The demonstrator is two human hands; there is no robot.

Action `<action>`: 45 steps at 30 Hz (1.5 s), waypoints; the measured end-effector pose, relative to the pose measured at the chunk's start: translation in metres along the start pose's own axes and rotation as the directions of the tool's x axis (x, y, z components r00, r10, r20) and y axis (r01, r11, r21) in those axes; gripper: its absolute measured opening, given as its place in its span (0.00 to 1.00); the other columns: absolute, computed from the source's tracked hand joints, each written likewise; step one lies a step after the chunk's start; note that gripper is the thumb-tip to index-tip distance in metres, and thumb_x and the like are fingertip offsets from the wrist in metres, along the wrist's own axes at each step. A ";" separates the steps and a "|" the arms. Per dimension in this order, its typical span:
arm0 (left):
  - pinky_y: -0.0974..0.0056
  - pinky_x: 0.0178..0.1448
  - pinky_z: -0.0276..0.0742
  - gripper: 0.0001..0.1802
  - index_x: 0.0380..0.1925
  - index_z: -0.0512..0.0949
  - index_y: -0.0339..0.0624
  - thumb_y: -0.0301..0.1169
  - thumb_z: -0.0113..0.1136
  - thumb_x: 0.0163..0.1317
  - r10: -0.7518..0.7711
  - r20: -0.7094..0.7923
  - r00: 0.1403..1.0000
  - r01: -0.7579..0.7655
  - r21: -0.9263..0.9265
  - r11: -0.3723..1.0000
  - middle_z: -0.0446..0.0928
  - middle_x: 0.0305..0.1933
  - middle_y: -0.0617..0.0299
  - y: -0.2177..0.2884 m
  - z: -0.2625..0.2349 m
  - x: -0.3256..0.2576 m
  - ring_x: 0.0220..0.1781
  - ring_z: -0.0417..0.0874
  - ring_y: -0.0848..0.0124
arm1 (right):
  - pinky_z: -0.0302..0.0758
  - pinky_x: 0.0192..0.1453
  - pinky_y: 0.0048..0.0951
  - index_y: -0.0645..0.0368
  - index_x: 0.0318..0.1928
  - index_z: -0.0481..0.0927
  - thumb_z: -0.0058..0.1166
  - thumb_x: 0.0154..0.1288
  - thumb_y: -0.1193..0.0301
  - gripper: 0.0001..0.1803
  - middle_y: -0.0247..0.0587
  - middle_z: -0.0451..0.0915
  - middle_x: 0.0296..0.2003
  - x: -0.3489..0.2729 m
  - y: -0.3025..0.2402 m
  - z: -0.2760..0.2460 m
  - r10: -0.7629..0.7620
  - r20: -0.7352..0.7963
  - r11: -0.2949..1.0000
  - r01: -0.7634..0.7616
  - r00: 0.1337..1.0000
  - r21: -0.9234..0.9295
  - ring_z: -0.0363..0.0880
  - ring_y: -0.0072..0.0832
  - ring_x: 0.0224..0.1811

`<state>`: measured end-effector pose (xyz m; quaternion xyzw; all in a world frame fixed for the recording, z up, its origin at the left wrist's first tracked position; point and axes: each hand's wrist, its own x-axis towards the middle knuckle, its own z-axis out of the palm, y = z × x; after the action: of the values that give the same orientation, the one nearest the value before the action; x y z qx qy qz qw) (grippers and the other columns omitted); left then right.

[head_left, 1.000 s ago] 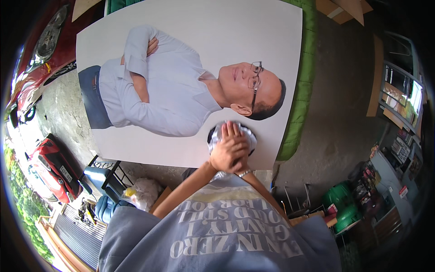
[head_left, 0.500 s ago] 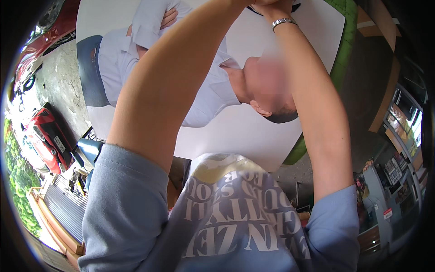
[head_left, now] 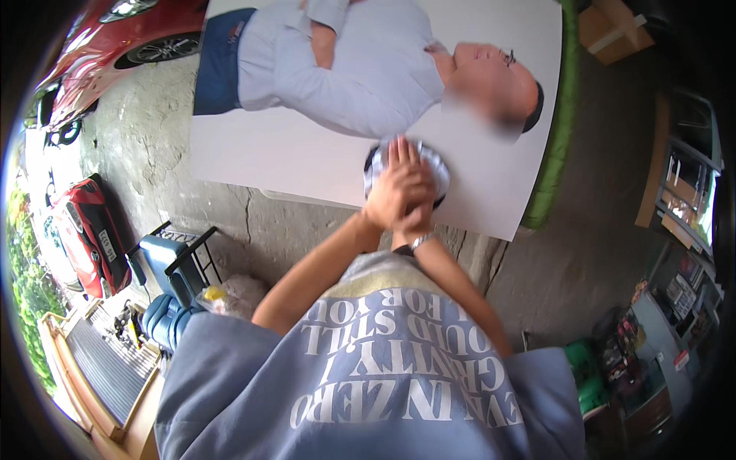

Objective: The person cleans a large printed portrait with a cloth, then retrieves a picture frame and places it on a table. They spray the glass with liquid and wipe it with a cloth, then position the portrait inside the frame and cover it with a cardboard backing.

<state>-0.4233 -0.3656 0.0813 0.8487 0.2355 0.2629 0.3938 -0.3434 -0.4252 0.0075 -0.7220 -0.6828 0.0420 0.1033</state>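
Silvery pad (head_left: 438, 166) lies beneath the overlapping left hand (head_left: 389, 193) and right hand (head_left: 417, 219).

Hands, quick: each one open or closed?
Left hand: on top of the right; open or closed, can't tell.
Right hand: on the pad, mostly covered; can't tell.

Red car (head_left: 165, 29) seen upper left, another car (head_left: 92, 238) below. Cardboard box (head_left: 616, 32) noted upper right; plastic bag (head_left: 244, 296) lower left; green container (head_left: 587, 376) lower right.

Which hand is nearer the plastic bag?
Left. The left hand is forward and right of the plastic bag; the right hand, overlapping the left at the round pad, has its wrist farther right.
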 end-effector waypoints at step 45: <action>0.61 0.59 0.77 0.17 0.51 0.83 0.34 0.38 0.59 0.76 -0.551 -0.785 0.281 0.887 -0.007 0.462 0.82 0.55 0.52 -0.292 -0.382 -0.136 0.58 0.82 0.64 | 0.72 0.68 0.49 0.65 0.63 0.78 0.43 0.82 0.51 0.29 0.59 0.79 0.62 0.335 0.348 -0.126 0.454 -0.258 0.891 -0.432 0.853 0.141 0.75 0.57 0.65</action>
<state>-0.8227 -0.0708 0.0253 0.5315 0.7845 0.2833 0.1476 0.0439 -0.1200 0.0857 -0.8537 -0.4739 -0.0126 0.2158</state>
